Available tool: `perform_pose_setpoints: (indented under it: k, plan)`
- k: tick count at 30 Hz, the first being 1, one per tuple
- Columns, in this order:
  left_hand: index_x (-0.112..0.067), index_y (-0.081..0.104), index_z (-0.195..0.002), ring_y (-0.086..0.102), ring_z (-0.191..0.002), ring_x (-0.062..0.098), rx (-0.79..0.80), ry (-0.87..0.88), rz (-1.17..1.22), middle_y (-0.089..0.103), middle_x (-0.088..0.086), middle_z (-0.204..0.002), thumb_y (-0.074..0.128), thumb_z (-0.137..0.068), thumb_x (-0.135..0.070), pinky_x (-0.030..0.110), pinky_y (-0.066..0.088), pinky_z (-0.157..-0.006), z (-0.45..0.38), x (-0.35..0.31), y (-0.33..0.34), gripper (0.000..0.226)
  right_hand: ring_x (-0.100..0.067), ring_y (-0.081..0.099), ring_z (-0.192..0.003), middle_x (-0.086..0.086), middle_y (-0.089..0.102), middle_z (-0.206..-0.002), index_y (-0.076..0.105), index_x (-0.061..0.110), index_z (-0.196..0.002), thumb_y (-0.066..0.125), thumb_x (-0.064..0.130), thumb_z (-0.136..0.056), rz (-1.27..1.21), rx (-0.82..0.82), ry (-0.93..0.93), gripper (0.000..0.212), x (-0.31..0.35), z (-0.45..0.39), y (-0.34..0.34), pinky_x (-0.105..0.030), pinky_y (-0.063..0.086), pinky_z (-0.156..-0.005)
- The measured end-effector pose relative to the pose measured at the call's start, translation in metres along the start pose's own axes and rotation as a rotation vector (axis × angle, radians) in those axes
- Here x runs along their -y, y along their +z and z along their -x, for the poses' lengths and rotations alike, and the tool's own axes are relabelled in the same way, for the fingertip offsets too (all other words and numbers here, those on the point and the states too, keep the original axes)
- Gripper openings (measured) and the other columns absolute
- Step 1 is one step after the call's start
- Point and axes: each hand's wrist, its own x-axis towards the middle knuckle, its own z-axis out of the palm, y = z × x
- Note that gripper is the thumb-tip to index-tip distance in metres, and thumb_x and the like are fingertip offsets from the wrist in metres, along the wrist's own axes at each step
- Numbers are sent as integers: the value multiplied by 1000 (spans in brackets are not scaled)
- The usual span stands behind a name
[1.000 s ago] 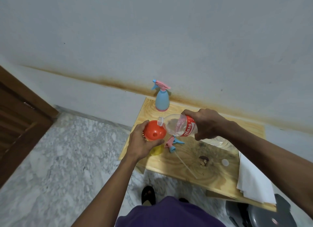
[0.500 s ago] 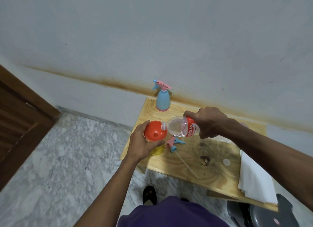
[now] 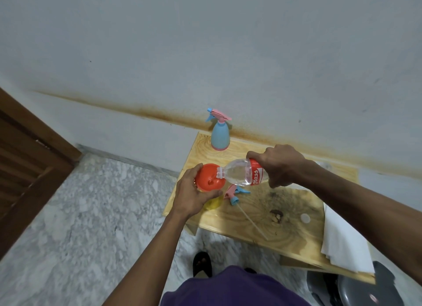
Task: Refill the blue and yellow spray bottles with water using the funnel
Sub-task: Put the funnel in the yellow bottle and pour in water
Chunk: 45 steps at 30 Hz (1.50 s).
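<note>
An orange funnel sits on top of the yellow spray bottle at the table's near left corner. My left hand grips the funnel's rim and hides most of the yellow bottle. My right hand grips a clear water bottle with a red label, tipped sideways so its mouth is over the funnel. The yellow bottle's pink and blue spray head lies on the table with its tube trailing right. The blue spray bottle stands capped at the back left corner.
The wooden table stands against a stained white wall. A white bottle cap lies on it, and a white cloth hangs over its right edge. A grey stool is at lower right, a wooden door at left.
My right hand has moved the water bottle left and tipped it, so its mouth now reaches over the funnel. My left hand has kept hold of the funnel.
</note>
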Motion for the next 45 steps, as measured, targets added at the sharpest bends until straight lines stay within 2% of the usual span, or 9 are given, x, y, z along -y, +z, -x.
perform_pose_setpoints:
  k: [6,10,15,23,30,45]
  plan:
    - [-22,46,-145,56,-117,13,-4,2,-14,53,-10,-128,96,-60,-40,31,53,-97,0,2,0,101,-20,53,-77,-6,65,-111,27,30,-142,83,35,-72,-8,0,5,90,1,0,-2,-30,54,-68]
    - [-22,45,-147,55,-120,14,-6,-1,-20,54,-5,-134,96,-59,-41,37,53,-100,1,3,0,103,-19,51,-77,-6,64,-113,28,29,-143,83,33,-74,-21,14,20,88,2,3,-4,-28,45,-63]
    - [-22,45,-146,54,-120,14,-6,6,-33,54,-5,-136,95,-60,-42,38,53,-100,1,3,0,102,-18,52,-78,-6,65,-113,28,29,-143,83,35,-73,-20,2,24,90,2,6,-2,-28,52,-68]
    - [-21,46,-146,54,-116,11,-7,8,-40,52,-11,-126,95,-61,-42,35,52,-99,2,1,-1,101,-19,51,-76,-5,65,-111,28,30,-143,83,34,-74,-1,8,40,89,1,9,-4,-27,42,-61]
    - [-18,47,-147,57,-120,15,-11,-1,-51,57,-3,-134,96,-59,-42,39,52,-101,2,2,1,104,-22,49,-74,-5,64,-102,30,32,-140,81,31,-72,0,13,68,85,2,12,-9,-28,36,-57]
    - [-19,46,-147,55,-119,15,-1,-1,-49,56,-5,-132,96,-59,-42,41,52,-102,4,0,-1,103,-20,49,-74,-5,65,-108,29,31,-141,82,33,-72,-6,-28,51,88,1,10,-3,-28,38,-59]
